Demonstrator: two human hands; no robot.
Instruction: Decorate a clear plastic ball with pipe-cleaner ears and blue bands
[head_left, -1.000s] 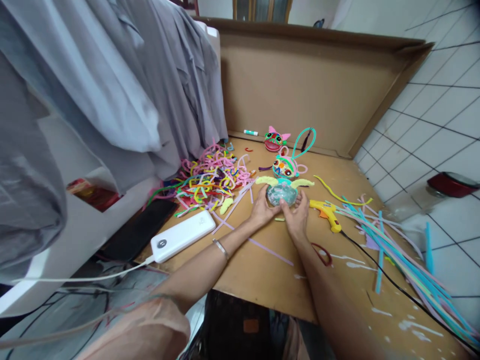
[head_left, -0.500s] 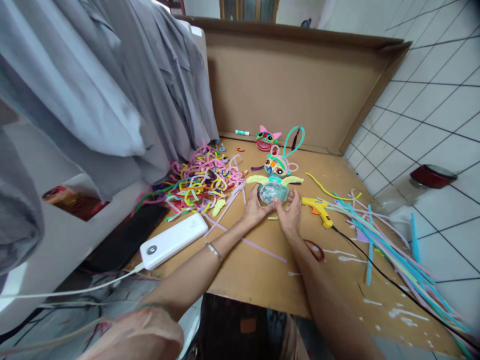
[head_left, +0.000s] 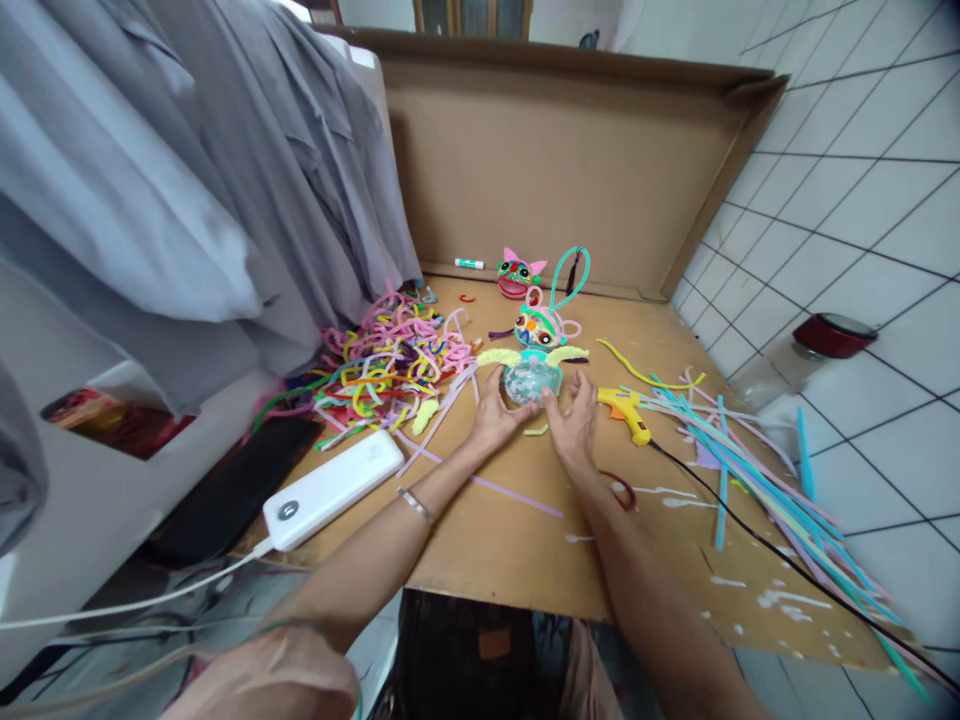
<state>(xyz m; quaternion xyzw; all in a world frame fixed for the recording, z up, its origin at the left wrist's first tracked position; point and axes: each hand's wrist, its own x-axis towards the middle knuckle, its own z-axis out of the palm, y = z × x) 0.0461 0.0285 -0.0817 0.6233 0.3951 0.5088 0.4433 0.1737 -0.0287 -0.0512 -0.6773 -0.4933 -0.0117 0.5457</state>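
Note:
Between my hands sits a round, see-through teal ball [head_left: 534, 384]. Two fuzzy pale-yellow arms [head_left: 498, 357] spread from its top, under a bright-coloured animal head [head_left: 541, 326] with pink loops and a teal hanging loop [head_left: 571, 278]. My left hand [head_left: 496, 418] cups the ball's left and lower side, thumb along its bottom edge. At the lower right, my right hand [head_left: 573, 428] has its thumb against the ball, its curled fingers close to the right side. A short pale-yellow piece [head_left: 535, 431] lies below the ball.
A heap of coloured pipe cleaners [head_left: 390, 365] lies left, near a white power bank [head_left: 334, 488]. Right are a yellow glue gun [head_left: 626, 411], its black cord and long pastel stems [head_left: 757, 470]. Behind stand a red-green animal head [head_left: 516, 274], a marker [head_left: 469, 263] and a cardboard wall [head_left: 540, 170].
The whole view has shifted, so things sit a little further left. My right thumb has slid slightly down the ball; both hands stay on it.

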